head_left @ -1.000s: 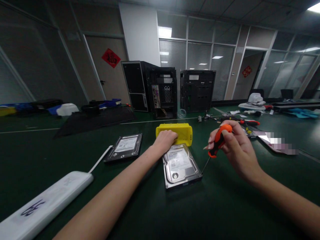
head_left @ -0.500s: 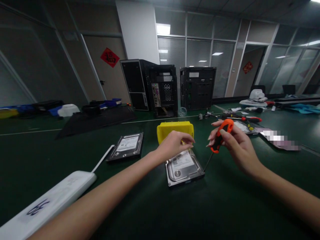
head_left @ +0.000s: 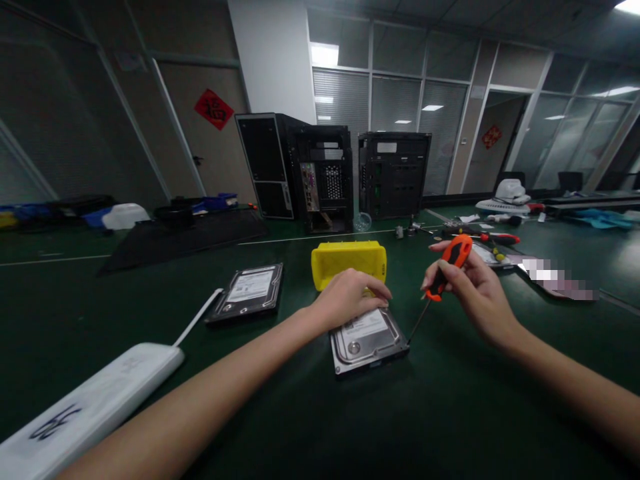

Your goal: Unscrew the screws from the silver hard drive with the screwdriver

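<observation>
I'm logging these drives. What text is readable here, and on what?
"福", it seems, on the red door sign, blurred.
White power strip: handwritten marks, unreadable.
Near hard drive label: too small.
Far hard drive label: too small.

The room is dim with a greenish cast. Light comes from ceiling panels (head_left: 324, 55) far back and from one at the top right corner. The dark bench (head_left: 450, 413) swallows most shadows, with only a faint one along the near edge of the hard drive (head_left: 367, 337), whose lid shows a dull sheen. Wide-angle distortion bends the walls (head_left: 60, 133) at the edges, and a pixelated patch (head_left: 557, 280) masks part of the right side.
</observation>
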### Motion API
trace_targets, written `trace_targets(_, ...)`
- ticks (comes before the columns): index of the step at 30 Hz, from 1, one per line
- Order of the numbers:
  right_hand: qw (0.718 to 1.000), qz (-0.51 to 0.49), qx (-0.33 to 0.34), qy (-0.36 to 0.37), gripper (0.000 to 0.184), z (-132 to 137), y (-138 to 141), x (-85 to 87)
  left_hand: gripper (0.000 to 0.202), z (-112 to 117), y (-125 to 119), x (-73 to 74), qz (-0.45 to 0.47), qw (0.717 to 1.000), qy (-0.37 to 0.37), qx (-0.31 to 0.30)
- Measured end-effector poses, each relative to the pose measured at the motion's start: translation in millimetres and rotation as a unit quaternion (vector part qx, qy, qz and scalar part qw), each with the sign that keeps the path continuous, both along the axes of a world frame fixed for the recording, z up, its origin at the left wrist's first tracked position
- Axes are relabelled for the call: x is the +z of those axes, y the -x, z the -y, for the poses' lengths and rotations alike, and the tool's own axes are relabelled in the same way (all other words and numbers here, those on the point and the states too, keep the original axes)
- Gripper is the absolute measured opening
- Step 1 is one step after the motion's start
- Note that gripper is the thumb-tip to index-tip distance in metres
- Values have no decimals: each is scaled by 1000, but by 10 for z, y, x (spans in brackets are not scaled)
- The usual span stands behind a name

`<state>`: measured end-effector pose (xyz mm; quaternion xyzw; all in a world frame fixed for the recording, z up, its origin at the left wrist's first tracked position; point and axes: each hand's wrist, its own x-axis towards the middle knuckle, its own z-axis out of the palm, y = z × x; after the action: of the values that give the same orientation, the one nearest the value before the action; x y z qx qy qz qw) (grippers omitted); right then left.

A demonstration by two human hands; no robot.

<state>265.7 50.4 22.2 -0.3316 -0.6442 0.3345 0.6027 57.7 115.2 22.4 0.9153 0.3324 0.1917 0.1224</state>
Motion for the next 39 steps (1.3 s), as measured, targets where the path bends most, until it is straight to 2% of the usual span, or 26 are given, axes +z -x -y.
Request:
trace_targets(11,1000,9,-5,2,24,3,-8,3,24,106,118,56,-33,999,0,-35)
trace_targets(22,1000,10,-3,4,24,49,23,36,26,193,152,-43,-58,992,-89,-71)
trace_targets(32,1000,13,-18,-12,27,23,25,56,29,206,144,-68,-45,995,-75,-44)
trace_targets(39,997,-25,-48,-64,32,-180,18,18,27,204,151,-105,9,998,-37,-42)
